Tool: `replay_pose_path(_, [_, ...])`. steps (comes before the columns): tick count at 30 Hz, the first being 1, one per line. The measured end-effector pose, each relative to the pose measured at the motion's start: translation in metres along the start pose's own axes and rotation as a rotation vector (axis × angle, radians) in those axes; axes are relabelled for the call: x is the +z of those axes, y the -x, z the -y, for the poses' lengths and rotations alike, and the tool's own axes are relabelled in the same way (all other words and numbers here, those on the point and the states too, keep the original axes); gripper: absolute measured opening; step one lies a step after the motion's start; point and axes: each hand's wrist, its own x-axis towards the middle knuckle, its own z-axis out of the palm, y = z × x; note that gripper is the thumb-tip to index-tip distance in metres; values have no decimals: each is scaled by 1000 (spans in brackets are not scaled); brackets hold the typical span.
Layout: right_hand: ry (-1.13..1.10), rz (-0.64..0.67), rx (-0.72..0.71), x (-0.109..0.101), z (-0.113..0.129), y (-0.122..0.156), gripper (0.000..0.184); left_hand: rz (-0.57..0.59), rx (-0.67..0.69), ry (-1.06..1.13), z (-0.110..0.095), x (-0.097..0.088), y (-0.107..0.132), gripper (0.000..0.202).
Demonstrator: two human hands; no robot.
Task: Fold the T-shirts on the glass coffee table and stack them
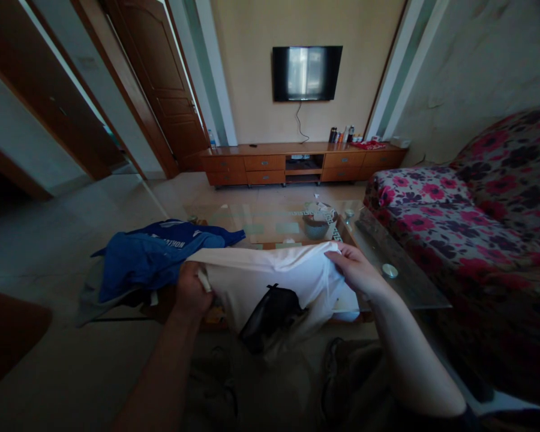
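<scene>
A white garment [270, 273] with a black patch [270, 312] is stretched between my two hands over the near end of a glass coffee table [405, 282]. My left hand [191, 291] is closed on its left edge. My right hand [355, 267] is closed on its upper right corner. A blue garment [153, 255] with white lettering lies crumpled on the table just left of my left hand, over some grey cloth [87, 300].
A small bowl [317, 227] and a round coaster [389, 270] sit on the glass table. A floral sofa [477, 222] runs along the right. A wooden TV cabinet [303, 162] and wall TV [306, 73] stand at the far wall. Wooden doors [162, 78] are at left.
</scene>
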Motion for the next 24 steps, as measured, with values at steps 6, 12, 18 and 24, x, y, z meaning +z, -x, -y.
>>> replay_pose_path(6, [-71, 98, -9, 45, 30, 31, 41, 631, -77, -211, 12, 20, 38, 65])
replay_pose_path(12, [-6, 334, -108, 78, 46, 44, 36, 880, -73, -632, 43, 50, 93, 49])
replay_pose_path(18, [163, 431, -139, 68, 23, 33, 69, 541, -289, -287, 38, 37, 75, 38])
replay_pose_path(24, [652, 586, -71, 70, -41, 4, 60, 374, -357, -49, 24, 32, 51, 40])
